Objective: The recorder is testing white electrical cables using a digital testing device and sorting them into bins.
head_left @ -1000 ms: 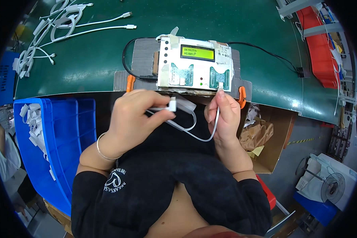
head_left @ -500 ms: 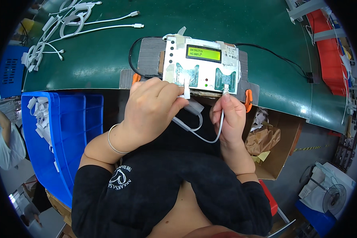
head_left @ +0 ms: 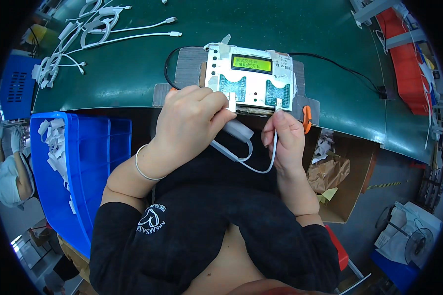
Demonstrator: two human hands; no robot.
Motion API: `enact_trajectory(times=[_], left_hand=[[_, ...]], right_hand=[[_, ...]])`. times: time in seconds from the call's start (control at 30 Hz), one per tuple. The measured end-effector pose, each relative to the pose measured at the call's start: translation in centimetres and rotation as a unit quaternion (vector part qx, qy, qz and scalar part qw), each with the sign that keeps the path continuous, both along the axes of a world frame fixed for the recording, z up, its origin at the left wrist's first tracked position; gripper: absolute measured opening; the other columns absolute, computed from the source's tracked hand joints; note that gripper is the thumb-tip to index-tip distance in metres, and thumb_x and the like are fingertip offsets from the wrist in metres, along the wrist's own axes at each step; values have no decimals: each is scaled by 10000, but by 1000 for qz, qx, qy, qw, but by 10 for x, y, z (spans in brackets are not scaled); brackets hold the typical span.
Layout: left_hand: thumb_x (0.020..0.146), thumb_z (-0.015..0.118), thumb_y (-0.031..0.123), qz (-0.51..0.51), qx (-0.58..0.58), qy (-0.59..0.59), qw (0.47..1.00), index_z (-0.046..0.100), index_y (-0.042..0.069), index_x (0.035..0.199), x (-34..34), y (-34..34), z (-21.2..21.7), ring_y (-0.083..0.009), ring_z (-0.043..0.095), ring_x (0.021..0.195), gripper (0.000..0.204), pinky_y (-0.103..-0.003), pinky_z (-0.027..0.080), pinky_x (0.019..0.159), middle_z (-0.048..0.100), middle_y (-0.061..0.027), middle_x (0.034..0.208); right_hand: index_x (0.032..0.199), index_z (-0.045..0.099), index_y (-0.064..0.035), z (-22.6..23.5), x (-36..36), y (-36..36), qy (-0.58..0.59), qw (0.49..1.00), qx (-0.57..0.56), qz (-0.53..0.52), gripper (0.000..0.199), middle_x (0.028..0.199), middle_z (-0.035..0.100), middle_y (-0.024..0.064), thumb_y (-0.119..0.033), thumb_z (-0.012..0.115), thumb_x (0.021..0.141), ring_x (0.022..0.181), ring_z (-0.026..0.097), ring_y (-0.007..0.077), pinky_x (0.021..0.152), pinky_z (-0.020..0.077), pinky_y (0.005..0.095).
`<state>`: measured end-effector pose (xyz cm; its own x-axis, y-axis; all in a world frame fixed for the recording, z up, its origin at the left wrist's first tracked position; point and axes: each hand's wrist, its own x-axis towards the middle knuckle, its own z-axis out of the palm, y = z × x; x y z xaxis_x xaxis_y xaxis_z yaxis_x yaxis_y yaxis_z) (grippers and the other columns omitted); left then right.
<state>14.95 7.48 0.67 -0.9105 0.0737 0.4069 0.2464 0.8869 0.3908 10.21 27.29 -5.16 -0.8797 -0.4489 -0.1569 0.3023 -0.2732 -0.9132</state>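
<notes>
A white cable tester [head_left: 249, 91] with a lit yellow-green display [head_left: 251, 64] stands at the near edge of the green table. My left hand [head_left: 189, 120] pinches one plug of a white charging cable [head_left: 261, 171] at the tester's left green circuit board [head_left: 233, 86]. My right hand [head_left: 288, 140] holds the cable's other plug against the right green circuit board [head_left: 277, 92]. Between my hands the cable hangs in a loop below the table edge, with a translucent wrap [head_left: 237, 130] around part of it. My left fingertips partly hide their plug.
Several white cables [head_left: 97, 29] lie at the back left of the table. A blue bin [head_left: 96, 167] with white scraps stands lower left. An open cardboard box [head_left: 352, 191] with brown paper sits lower right. An orange clamp [head_left: 307, 119] flanks the tester. A black wire [head_left: 337, 68] runs right.
The writing on the tester's display has changed, and its small green light no longer glows. Both hands keep their grip on the cable ends. The whole view has shifted slightly.
</notes>
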Motion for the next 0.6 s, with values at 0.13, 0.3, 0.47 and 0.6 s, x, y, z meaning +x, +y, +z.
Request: enact_trajectory(times=[0.13, 0.3, 0.47, 0.6], left_hand=[[711, 694, 182, -28, 1, 50, 998, 559, 90, 694, 1, -3, -10, -209, 547, 622, 164, -337, 391, 558, 551, -34, 633], [691, 713, 173, -242, -48, -19, 969, 598, 100, 733, 20, -18, -1, -191, 537, 634, 143, -333, 390, 571, 548, -11, 655], [673, 718, 145, -160, 6, 91, 983, 598, 73, 778, 24, -45, 41, -229, 540, 664, 176, -319, 431, 587, 523, -38, 669], [741, 613, 10, -222, 551, 291, 750, 600, 66, 814, 72, -142, 117, -192, 481, 871, 93, -299, 363, 716, 534, -64, 811]], right_hand=[[685, 535, -25, -2, 5, 2, 1, 1000, 12, -3, 372, 497, 492, 30, -273, 472, 956, 388, 408, 81, 389, 305, 204], [612, 588, -8, 7, 33, 15, 190, 959, 196, 79, 318, 559, 575, 54, -187, 584, 875, 437, 529, 93, 406, 395, 222], [674, 543, -32, 27, 4, 45, 206, 978, -15, -6, 369, 543, 518, 52, -288, 500, 937, 383, 404, 109, 376, 314, 239], [768, 531, -75, 125, -55, 85, 324, 897, -298, -38, 231, 630, 488, -8, -257, 562, 906, 504, 382, 92, 495, 318, 232]])
